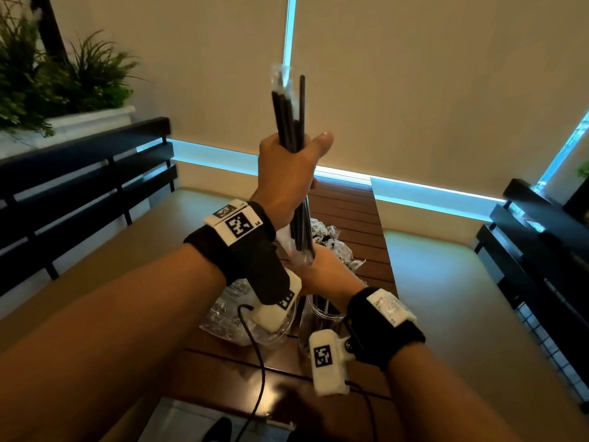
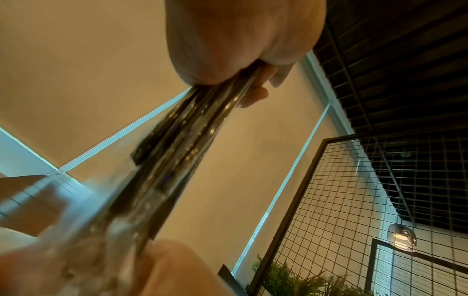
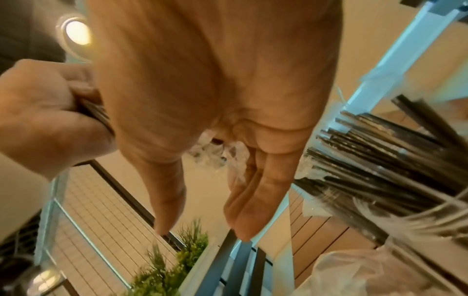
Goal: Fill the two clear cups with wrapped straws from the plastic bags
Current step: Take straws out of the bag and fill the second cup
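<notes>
My left hand [image 1: 287,173] grips a bundle of black wrapped straws [image 1: 288,113] upright above the table; the left wrist view shows its fingers [image 2: 255,94] curled round the bundle [image 2: 182,140]. Under the bundle's lower ends my right hand [image 1: 322,269] lies flat, its fingers [image 3: 255,200] straight; whether the ends touch the palm is unclear. One clear cup [image 1: 322,317] below my right hand holds several black straws [image 3: 375,160]. A second clear cup [image 1: 282,333] is mostly hidden by my left wrist. Crinkled plastic bags lie at the left [image 1: 226,311] and behind [image 1: 334,244].
The hands work over a narrow slatted wooden table [image 1: 357,212] between two dark benches [image 1: 95,173]. A planter with green plants [image 1: 63,78] stands at the back left. A wire grid panel [image 1: 548,339] stands at the right. Black cables [image 1: 255,362] trail from the wrist cameras.
</notes>
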The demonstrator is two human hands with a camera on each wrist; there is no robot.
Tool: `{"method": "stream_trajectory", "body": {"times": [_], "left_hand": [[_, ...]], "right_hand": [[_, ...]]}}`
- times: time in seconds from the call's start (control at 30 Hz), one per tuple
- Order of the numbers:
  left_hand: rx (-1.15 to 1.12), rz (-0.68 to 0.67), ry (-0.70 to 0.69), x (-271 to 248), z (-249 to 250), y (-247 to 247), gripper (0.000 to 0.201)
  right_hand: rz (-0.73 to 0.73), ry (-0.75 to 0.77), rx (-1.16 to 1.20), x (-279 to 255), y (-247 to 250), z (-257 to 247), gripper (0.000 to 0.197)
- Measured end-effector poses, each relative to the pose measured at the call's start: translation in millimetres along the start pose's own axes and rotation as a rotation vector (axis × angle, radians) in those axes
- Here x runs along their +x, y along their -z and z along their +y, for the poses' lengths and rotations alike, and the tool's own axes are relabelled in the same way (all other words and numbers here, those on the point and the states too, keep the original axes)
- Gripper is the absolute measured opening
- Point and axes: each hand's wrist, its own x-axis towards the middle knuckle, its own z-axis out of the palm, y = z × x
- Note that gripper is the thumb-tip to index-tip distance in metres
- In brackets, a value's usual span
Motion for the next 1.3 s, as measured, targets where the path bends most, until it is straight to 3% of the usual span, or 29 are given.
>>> {"method": "stream_trajectory", "body": {"times": [0.07, 0.17, 0.27, 0.37, 0.43, 0.53, 0.6, 0.7, 0.83, 0.93, 1.0, 1.07, 1.17, 1.23, 1.3], "left_hand": [[0.042, -0.02, -0.055, -5.0, -1.9, -2.4, 0.031], [0.164, -0.08, -0.058, -18.8, -14.4, -7.2, 0.033], [0.264, -0.116, -0.037, -25.4, -21.1, -7.3, 0.037], [0.309, -0.108, -0.054, -16.9, -24.8, 3.8, 0.039], [0.398, -0.137, -0.098, -12.4, -34.7, 15.4, 0.047], [0.605, -0.247, -0.109, -16.1, -52.4, 34.1, 0.049], [0.69, -0.343, -0.126, -22.9, -61.0, 43.9, 0.045], [0.756, -0.426, -0.18, -31.7, -66.9, 41.5, 0.041], [0.744, -0.485, -0.201, -32.6, -67.6, 21.3, 0.04], [0.708, -0.452, -0.176, -36.0, -71.8, 23.1, 0.049], [0.646, -0.407, -0.134, -36.9, -72.6, 23.1, 0.044], [0.536, -0.315, -0.05, -31.1, -73.5, 18.1, 0.041], [0.375, -0.173, 0.105, -23.5, -77.2, 7.8, 0.046], [0.322, -0.113, 0.142, -25.5, -80.6, 1.4, 0.046], [0.274, -0.09, 0.148, -30.1, -85.0, -6.0, 0.043]], "right_hand": [[-0.01, 0.025, 0.055, -0.8, -0.4, -4.9, 0.045], [0.015, 0.073, 0.021, -0.8, -0.1, -11.4, 0.008], [-0.046, 0.08, -0.121, -4.2, -0.2, -14.2, 0.024], [-0.088, 0.03, -0.118, -9.7, 14.0, -15.5, 0.066], [0.109, 0.06, -0.091, -9.5, 30.1, -20.3, 0.059], [0.669, 0.213, 0.087, -10.9, 55.8, -43.9, 0.027], [0.811, 0.348, 0.146, -18.1, 69.8, -70.5, 0.038], [0.76, 0.519, -0.017, -21.5, 72.5, -101.6, 0.048], [0.553, 0.415, -0.523, -5.9, 32.9, -92.6, 0.063], [0.544, 0.474, -0.338, -7.1, 32.5, -72.9, 0.056], [0.6, 0.501, -0.162, -11.7, 41.4, -60.1, 0.044], [0.695, 0.454, -0.109, -15.1, 48.4, -39.5, 0.035], [0.81, 0.226, -0.123, -20.7, 58.8, 5.3, 0.027], [0.779, 0.029, -0.151, -26.0, 65.2, 39.5, 0.047], [0.617, -0.128, -0.189, -30.8, 65.6, 71.9, 0.071]]}}
